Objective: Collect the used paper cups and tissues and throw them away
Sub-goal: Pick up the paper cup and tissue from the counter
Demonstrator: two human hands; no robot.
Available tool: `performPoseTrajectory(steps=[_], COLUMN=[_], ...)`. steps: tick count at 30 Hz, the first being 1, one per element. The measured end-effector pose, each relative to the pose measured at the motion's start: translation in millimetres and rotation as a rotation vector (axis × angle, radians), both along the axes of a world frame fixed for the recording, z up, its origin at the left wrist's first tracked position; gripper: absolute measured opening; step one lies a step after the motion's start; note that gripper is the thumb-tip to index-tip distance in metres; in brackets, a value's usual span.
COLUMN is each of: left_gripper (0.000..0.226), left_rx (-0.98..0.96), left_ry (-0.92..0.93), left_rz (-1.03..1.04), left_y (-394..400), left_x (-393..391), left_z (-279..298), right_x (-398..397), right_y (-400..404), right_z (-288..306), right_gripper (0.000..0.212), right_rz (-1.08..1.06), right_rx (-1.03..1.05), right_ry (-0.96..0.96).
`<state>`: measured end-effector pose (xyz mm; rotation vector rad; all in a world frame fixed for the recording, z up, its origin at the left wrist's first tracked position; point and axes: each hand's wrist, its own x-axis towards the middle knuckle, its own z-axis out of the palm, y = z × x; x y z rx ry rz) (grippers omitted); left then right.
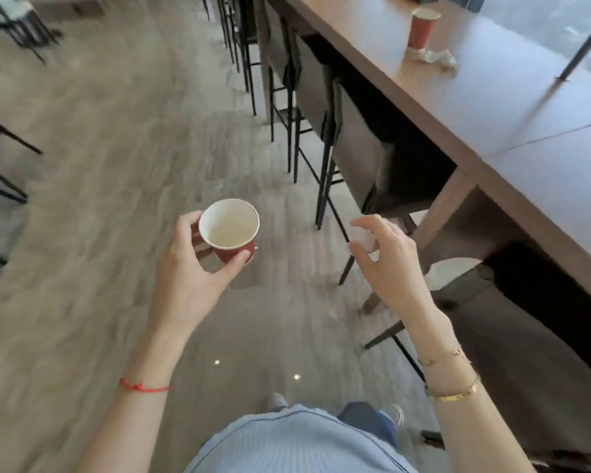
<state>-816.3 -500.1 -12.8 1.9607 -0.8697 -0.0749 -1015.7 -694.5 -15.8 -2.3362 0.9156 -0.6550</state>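
My left hand (188,268) grips a red paper cup (231,230) with a white inside, held upright over the floor at centre. My right hand (386,261) is curled around a small white crumpled tissue (364,241), only partly visible between the fingers. A second red paper cup (422,27) stands on the long wooden table (485,107) at the upper right. Beside that cup lies another crumpled tissue (439,58). Both hands are well short of the table items.
A row of dark bar stools with black metal legs (325,131) is tucked under the table's near edge. More chair legs (0,165) stand at the far left. Wood-look floor (116,165) stretches ahead between them.
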Motion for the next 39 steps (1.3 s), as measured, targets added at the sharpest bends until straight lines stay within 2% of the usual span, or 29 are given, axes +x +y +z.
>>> performPoseTrajectory(steps=[6, 11, 18, 28, 35, 39], left_gripper=[0.067, 0.067, 0.069, 0.072, 0.075, 0.073], left_rx=[-0.005, 0.011, 0.023, -0.062, -0.098, -0.122], left_ry=[0.052, 0.057, 0.061, 0.047, 0.075, 0.108], left_rz=[0.301, 0.564, 0.898, 1.336, 1.586, 1.670], left_y=[111, 173, 228, 292, 356, 398], left_x=[62, 94, 165, 302, 365, 403], left_z=[-7, -14, -26, -12, -14, -24], right_x=[132, 233, 383, 633, 759, 812], right_y=[57, 98, 146, 241, 347, 408], right_z=[-7, -10, -23, -14, -14, -27], right_gripper=[0.027, 0.027, 0.028, 0.028, 0.027, 0.028], right_rz=[0.328, 0.575, 0.857, 1.298, 1.576, 1.664], right_rx=[-0.002, 0.006, 0.005, -0.056, -0.027, -0.031], right_ry=[0.012, 0.048, 0.066, 0.008, 0.025, 0.037])
